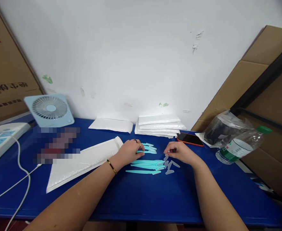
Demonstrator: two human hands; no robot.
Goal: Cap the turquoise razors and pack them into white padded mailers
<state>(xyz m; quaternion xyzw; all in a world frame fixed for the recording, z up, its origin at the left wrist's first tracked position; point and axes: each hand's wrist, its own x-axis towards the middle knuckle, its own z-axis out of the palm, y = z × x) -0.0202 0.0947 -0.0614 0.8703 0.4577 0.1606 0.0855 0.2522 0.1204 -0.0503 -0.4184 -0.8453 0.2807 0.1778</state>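
Observation:
My left hand [129,152] is closed on a teal eyebrow razor [150,151], its head pointing right. Just beyond it lie several more teal razors, partly hidden by the fingers. Closer to me is a bunch of teal razors [147,165], and a single razor [141,172] lies in front of that. My right hand [179,152] pinches a small clear plastic blade cap [166,154], mostly covered by the fingertips. Under this hand several loose clear caps [169,172] are scattered on the blue table.
White padded mailers lie in a stack [158,125], with one mailer [110,124] beside it and another [83,163] left of my arm. At right are a phone [190,139] and a bottle [239,147]. A fan [50,109] and power strip [1,141] stand left.

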